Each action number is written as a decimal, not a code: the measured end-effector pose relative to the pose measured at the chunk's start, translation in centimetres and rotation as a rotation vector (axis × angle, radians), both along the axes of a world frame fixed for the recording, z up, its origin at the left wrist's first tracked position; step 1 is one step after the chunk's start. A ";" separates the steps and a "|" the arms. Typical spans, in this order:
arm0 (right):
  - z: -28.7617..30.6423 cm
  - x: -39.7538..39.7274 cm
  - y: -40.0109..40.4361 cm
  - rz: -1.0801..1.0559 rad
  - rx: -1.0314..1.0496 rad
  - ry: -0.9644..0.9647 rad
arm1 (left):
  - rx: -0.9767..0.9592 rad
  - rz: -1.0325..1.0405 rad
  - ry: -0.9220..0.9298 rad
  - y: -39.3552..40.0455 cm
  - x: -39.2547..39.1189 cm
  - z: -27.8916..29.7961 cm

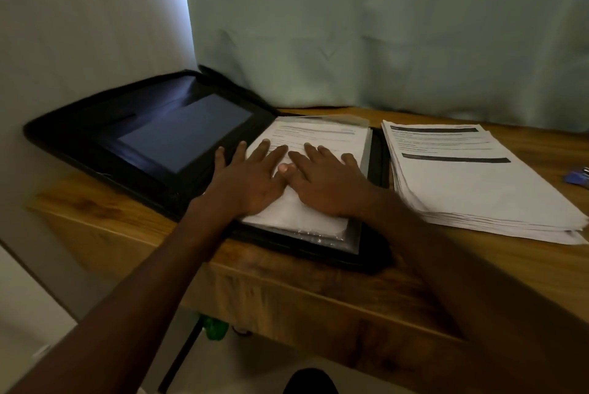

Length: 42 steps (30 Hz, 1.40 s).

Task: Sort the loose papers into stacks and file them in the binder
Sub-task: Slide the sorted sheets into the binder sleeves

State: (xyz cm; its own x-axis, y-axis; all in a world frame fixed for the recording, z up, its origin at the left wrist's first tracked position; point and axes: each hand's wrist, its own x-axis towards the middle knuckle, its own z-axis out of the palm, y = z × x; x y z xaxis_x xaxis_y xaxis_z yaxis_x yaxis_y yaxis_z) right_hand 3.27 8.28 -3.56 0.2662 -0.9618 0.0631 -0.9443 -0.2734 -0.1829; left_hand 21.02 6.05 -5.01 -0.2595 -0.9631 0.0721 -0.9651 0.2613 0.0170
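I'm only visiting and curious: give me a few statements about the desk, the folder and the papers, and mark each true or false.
1. The black zip binder lies open on the wooden table. True.
2. Both hands rest flat on the white papers in the binder. True: the left hand and right hand lie palm down, side by side.
3. The thick stack of loose printed papers sits to the left of the binder. False: it lies to its right.
4. The right hand holds a pen. False: it holds nothing.
5. A small blue object lies at the table's far right edge. True.
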 end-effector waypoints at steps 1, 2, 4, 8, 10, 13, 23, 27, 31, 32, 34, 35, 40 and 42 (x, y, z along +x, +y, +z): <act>-0.5 0.0 0.1 0.000 0.027 0.028 | 0.001 -0.004 -0.023 -0.1 0.0 0.0; -0.8 0.0 -0.1 -0.008 0.039 0.036 | 0.000 -0.008 -0.032 -0.3 0.1 -0.1; -1.1 -0.1 -0.4 -0.022 0.039 0.033 | 0.000 -0.017 -0.035 -0.5 0.2 -0.2; -1.3 -0.1 -0.2 -0.019 0.050 0.046 | 0.005 -0.016 -0.007 -0.7 0.2 -0.4; -1.2 -0.1 0.0 -0.022 0.049 0.036 | 0.010 -0.016 0.011 -0.5 0.1 -0.3; -1.0 -0.2 0.4 -0.018 0.005 -0.094 | -0.002 -0.019 0.096 0.2 0.0 -0.1; 0.5 -3.7 -0.5 -0.135 -0.440 -0.738 | -0.052 -0.510 0.662 7.2 -1.0 2.6; 0.9 -3.5 -0.3 -0.131 -0.522 -0.795 | 0.064 -0.588 0.624 8.0 -0.9 1.9; 1.2 -3.9 -0.1 -0.176 -0.621 -0.814 | 0.031 -0.561 0.770 8.5 -1.4 1.3; 1.1 -4.0 -0.1 -0.190 -0.635 -0.820 | 0.017 -0.550 0.803 8.7 -1.5 1.3; 1.1 -4.3 -0.2 -0.214 -0.642 -0.840 | 0.024 -0.549 0.815 8.8 -1.5 1.3; 1.0 -4.4 -0.1 -0.225 -0.636 -0.843 | 0.042 -0.562 0.796 8.9 -1.5 1.3; 1.0 -4.5 -0.1 -0.249 -0.608 -0.819 | 0.056 -0.581 0.739 9.1 -1.4 1.3; 1.0 -4.6 -0.1 -0.246 -0.602 -0.815 | 0.044 -0.597 0.741 9.2 -1.8 1.3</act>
